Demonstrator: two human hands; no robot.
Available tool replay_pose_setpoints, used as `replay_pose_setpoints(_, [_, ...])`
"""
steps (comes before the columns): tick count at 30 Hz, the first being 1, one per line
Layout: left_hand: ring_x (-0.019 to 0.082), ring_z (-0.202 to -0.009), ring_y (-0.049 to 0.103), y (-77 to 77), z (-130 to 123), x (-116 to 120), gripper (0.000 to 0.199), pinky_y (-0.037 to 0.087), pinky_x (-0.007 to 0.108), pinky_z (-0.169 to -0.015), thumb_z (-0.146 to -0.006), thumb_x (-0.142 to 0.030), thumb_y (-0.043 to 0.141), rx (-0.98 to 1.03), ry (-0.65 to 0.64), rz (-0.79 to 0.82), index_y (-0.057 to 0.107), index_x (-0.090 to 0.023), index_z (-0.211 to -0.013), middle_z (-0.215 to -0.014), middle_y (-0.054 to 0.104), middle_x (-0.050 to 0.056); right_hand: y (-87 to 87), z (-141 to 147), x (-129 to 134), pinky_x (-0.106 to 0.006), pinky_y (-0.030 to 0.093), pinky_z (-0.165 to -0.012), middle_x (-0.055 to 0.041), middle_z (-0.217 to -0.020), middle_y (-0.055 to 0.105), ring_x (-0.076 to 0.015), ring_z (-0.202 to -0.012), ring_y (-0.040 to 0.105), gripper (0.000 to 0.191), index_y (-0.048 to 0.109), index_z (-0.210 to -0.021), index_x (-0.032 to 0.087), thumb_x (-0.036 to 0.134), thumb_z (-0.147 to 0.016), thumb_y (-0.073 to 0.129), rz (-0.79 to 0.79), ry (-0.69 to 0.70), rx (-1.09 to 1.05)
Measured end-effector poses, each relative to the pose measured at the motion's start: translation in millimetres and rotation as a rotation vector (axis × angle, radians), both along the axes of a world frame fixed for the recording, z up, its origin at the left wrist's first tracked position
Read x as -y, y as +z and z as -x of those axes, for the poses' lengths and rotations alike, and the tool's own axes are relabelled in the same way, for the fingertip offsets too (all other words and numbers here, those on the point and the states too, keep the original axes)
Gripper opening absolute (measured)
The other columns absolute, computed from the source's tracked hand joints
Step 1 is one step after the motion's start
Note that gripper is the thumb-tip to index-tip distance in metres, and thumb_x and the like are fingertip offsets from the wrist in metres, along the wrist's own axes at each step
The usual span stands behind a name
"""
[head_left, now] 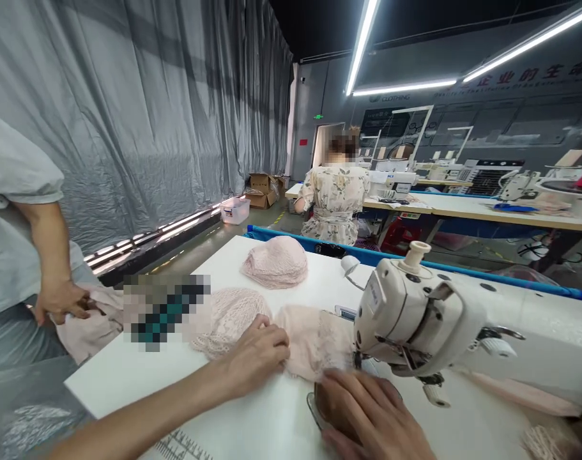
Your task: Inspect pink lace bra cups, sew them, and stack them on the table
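Note:
My left hand is closed, fingers curled at the seam between a pink lace cup and a flatter pale pink fabric piece. That piece runs to the needle area of a white sewing machine. My right hand is beside the fabric's near edge, below the machine head, smeared by motion. Its fingers bend down, and what lies under them is hidden. A curved metal edge shows beside it. Farther back on the table rests another pink lace cup piece.
At the left, another person's hand holds pink fabric. A person in a floral top sits ahead. A printed ruler marks the white table. Blue edging lines its far side. A plastic bin stands on the floor.

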State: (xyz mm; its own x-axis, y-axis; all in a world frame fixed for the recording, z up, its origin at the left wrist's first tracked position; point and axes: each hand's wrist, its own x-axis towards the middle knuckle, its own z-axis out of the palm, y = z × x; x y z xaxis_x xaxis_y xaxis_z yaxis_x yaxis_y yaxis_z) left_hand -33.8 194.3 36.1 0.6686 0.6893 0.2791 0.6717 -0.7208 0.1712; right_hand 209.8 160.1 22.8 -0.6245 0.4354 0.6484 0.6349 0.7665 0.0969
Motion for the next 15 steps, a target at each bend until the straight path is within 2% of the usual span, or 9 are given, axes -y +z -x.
replay_pose_setpoints(2, [0.013,-0.081,0.060,-4.8,1.5,7.4,0.017,0.034,0.033,-0.083,-0.089,-0.005,0.054,0.016,0.009,0.000,0.062,-0.016,-0.079,-0.091,0.066,0.001,4.6,23.0,-3.9,-0.037,0.045,-0.080,-0.0077,-0.108,0.069,-0.0237,-0.096,0.062,0.034,0.061,-0.111,0.018,0.041,-0.097,0.041,0.137,0.016,-0.078])
replay_pose_setpoints(4, [0.014,-0.083,0.061,-4.5,-0.1,19.4,0.018,0.034,0.033,-0.084,-0.089,-0.005,0.053,0.040,0.006,0.020,0.064,-0.015,-0.080,-0.093,0.068,0.001,6.3,35.5,-2.3,-0.037,0.047,-0.076,-0.0055,-0.088,0.069,-0.0215,-0.081,0.063,0.023,0.063,-0.092,0.019,0.031,-0.095,0.045,0.244,0.036,-0.068])
replay_pose_setpoints(6, [0.014,-0.085,0.061,1.2,-0.8,38.0,0.013,0.035,0.033,-0.087,-0.089,-0.009,0.057,0.070,-0.010,0.058,0.065,-0.016,-0.082,-0.092,0.069,0.001,9.1,33.3,8.9,-0.033,0.049,-0.070,-0.0007,-0.072,0.063,-0.0167,-0.067,0.060,0.026,0.060,-0.077,0.021,0.026,-0.095,0.042,0.311,0.050,-0.053])
replay_pose_setpoints(8, [0.012,-0.082,0.062,9.8,0.0,62.2,0.008,0.036,0.031,-0.089,-0.089,-0.015,0.061,0.166,-0.040,0.199,0.067,-0.017,-0.084,-0.087,0.070,-0.002,17.1,19.8,30.0,-0.025,0.050,-0.065,0.0021,-0.068,0.061,-0.0132,-0.063,0.059,0.027,0.059,-0.076,0.022,0.028,-0.097,0.042,0.437,0.075,-0.055])
replay_pose_setpoints(9, [0.012,-0.080,0.062,13.8,0.5,75.4,0.006,0.037,0.029,-0.088,-0.087,-0.018,0.064,0.262,-0.055,0.351,0.069,-0.018,-0.085,-0.083,0.070,-0.003,24.0,11.2,42.8,-0.019,0.049,-0.060,0.0035,-0.068,0.061,-0.0113,-0.063,0.060,0.025,0.060,-0.078,0.023,0.030,-0.097,0.045,0.537,0.089,-0.052])
replay_pose_setpoints(10, [0.012,-0.078,0.061,16.9,0.6,88.7,0.005,0.040,0.026,-0.084,-0.082,-0.023,0.070,0.366,-0.056,0.527,0.070,-0.019,-0.084,-0.079,0.069,-0.004,32.6,2.7,56.0,-0.015,0.048,-0.057,0.0047,-0.070,0.062,-0.0098,-0.064,0.060,0.020,0.061,-0.081,0.024,0.030,-0.096,0.049,0.737,0.118,-0.042])
replay_pose_setpoints(11, [0.012,-0.076,0.059,18.9,0.2,101.6,0.017,0.041,0.024,-0.077,-0.073,-0.030,0.078,0.464,-0.051,0.720,0.072,-0.019,-0.084,-0.075,0.067,-0.004,42.3,-4.7,68.7,-0.014,0.047,-0.059,0.0054,-0.073,0.064,-0.0094,-0.066,0.061,0.017,0.062,-0.082,0.025,0.029,-0.095,0.051,0.935,0.140,-0.033])
replay_pose_setpoints(13, [0.012,-0.067,0.054,19.1,-3.0,125.0,0.036,0.040,0.020,-0.063,-0.056,-0.038,0.088,0.630,-0.030,1.111,0.074,-0.015,-0.080,-0.065,0.061,-0.004,61.3,-14.9,90.4,-0.015,0.045,-0.060,0.0048,-0.074,0.063,-0.0104,-0.069,0.059,0.015,0.064,-0.081,0.024,0.029,-0.092,0.056,1.274,0.126,-0.025])
replay_pose_setpoints(15, [0.008,-0.058,0.045,15.3,-8.9,144.2,0.040,0.037,0.018,-0.057,-0.048,-0.038,0.090,0.764,-0.027,1.423,0.073,-0.012,-0.073,-0.058,0.053,-0.006,73.3,-19.2,106.8,-0.017,0.041,-0.058,0.0030,-0.071,0.060,-0.0113,-0.068,0.054,0.016,0.066,-0.079,0.020,0.033,-0.086,0.061,1.561,0.127,-0.055])
